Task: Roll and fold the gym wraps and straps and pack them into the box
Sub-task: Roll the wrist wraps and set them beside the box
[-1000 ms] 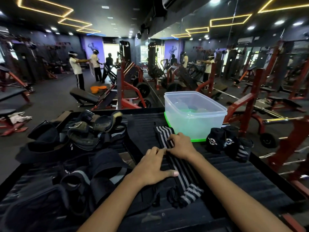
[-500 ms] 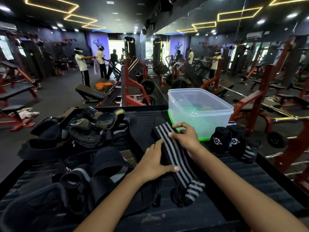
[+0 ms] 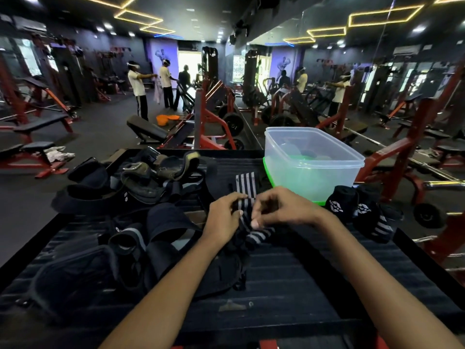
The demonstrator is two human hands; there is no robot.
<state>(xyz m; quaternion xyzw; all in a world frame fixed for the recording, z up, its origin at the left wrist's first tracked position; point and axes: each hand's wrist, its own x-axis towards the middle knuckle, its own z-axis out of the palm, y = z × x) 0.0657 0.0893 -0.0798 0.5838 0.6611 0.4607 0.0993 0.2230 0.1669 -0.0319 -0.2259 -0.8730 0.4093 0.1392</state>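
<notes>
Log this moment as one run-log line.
left hand: pinches striped wrap | right hand: pinches same | box: open | phase: rolling

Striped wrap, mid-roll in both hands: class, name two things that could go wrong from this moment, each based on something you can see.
1. Both hands, left hand and right hand, pinch the striped wrap near its middle; the loose tail could make the roll slack or crooked.
2. The rolled wraps sit near the table edge; a right-arm sweep toward the box might knock them off.

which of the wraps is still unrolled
The striped wrap pinched by the left hand and right hand lies flat; the rolled wraps beside the box are bundled.
</notes>
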